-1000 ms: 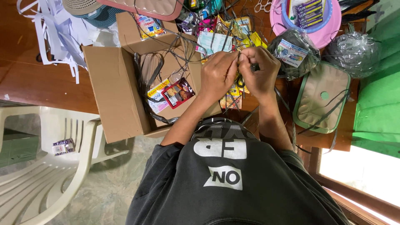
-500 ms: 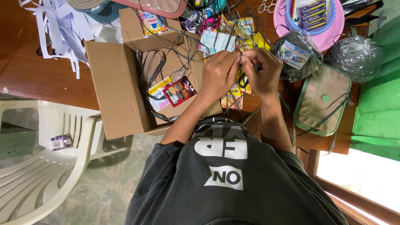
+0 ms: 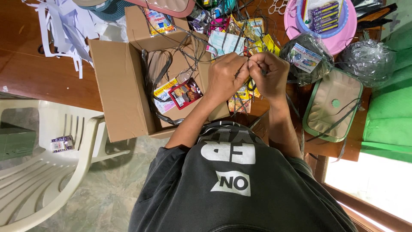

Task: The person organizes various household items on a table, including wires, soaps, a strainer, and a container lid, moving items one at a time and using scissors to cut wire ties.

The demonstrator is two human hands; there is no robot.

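While both my hands meet above counter clutter, notes left to right. White plastic chair [image 3: 47, 172] far left, off wooden counter [image 3: 43, 77]. Open brown cardboard box [image 3: 124, 86] next, packets and dark strips inside. My left hand [image 3: 225, 77] curled shut, fingertips pinching thin dark plastic strip [image 3: 248, 71]. My right hand [image 3: 270, 75] fisted just beside, touching left, gripping same strip. Strip sits between thumbs, long axis roughly left-right; both hands equally near. Green-rimmed beige lid [image 3: 332, 105] right.
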